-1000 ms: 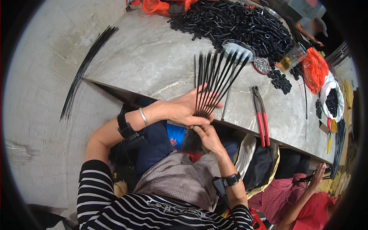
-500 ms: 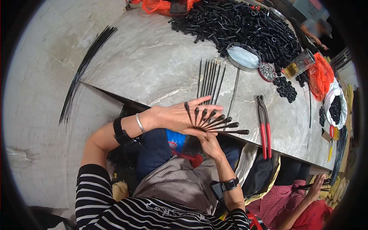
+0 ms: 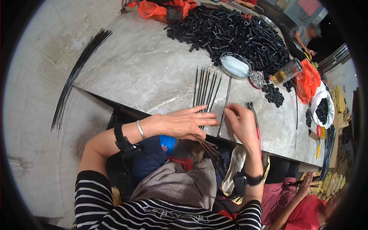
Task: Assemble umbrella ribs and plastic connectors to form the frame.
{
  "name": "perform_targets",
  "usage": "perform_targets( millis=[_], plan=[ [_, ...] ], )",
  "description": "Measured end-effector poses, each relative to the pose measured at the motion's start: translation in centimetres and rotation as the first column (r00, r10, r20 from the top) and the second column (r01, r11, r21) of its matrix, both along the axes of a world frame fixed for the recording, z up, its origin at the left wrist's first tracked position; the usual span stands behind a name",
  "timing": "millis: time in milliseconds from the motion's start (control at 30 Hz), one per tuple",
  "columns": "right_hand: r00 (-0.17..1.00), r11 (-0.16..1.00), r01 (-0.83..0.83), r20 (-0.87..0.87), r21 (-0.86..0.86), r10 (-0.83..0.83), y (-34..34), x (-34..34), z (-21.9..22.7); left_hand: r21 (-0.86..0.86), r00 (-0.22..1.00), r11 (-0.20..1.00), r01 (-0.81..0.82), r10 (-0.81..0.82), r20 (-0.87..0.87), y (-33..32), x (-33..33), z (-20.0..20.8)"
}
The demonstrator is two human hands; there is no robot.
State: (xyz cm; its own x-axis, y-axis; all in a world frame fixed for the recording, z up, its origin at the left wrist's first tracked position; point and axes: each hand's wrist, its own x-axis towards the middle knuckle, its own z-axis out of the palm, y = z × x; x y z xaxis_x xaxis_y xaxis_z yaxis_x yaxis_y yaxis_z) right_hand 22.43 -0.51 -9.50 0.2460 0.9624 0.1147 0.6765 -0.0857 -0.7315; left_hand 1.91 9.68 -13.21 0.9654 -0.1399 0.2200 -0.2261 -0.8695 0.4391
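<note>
My left hand [image 3: 180,123] is at the table's front edge, closed around a bundle of thin dark rods [image 3: 208,147]. Their knobbed ends hang down over my lap, and their straight far ends fan out over the tabletop beyond my fingers. My right hand [image 3: 242,124] is above the table edge to the right of the left one, its fingers curled in. What it holds, if anything, is hidden. Close by its fingertips lies a single longer thin rod [image 3: 227,97]. Red-handled pliers [image 3: 257,128] lie just beyond it, partly covered by my wrist.
A large heap of black tubular pieces [image 3: 234,32] fills the back of the table. Near it are a dish of white pins [image 3: 235,66], a red tub of small metal bits [image 3: 256,80] and a jar [image 3: 287,71]. More long rods [image 3: 81,73] overhang the left edge. A co-worker's hand [image 3: 305,186] shows at lower right.
My right hand has let go of the rods and moved up and right, beside the pliers. The knobbed ends, fanned out upward before, now hang downward together from my left hand.
</note>
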Motion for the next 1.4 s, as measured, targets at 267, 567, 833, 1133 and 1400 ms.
perform_targets(
  millis=[267, 567, 833, 1133, 1400],
  plan=[
    [0.979, 0.998, 0.000, 0.201, 0.063, -0.013, 5.3, -3.3, -2.1, 0.009, 0.992, 0.999, 0.036, -0.037, 0.117, 0.0, 0.1, -0.4],
    [0.884, 0.992, 0.115, 0.461, -0.049, -0.080, 6.8, -6.2, -0.8, 0.043, 0.993, 0.998, 0.045, -0.049, 0.105, 0.2, -0.2, 0.3],
    [0.856, 0.993, 0.119, 0.509, -0.021, -0.092, 7.9, -5.8, -2.3, 0.048, 0.992, 0.998, 0.050, -0.055, 0.115, 0.3, -0.3, 0.2],
    [0.981, 0.998, -0.045, 0.190, 0.034, 0.037, 7.9, 0.2, 0.1, 0.084, 0.994, 0.994, 0.065, -0.072, 0.086, 0.7, -0.7, -0.3],
    [0.844, 0.972, -0.035, 0.528, 0.233, -0.096, 13.7, 8.5, -1.1, 0.098, 0.998, 0.994, 0.048, -0.051, 0.032, 0.5, 0.0, -0.4]
  ],
)
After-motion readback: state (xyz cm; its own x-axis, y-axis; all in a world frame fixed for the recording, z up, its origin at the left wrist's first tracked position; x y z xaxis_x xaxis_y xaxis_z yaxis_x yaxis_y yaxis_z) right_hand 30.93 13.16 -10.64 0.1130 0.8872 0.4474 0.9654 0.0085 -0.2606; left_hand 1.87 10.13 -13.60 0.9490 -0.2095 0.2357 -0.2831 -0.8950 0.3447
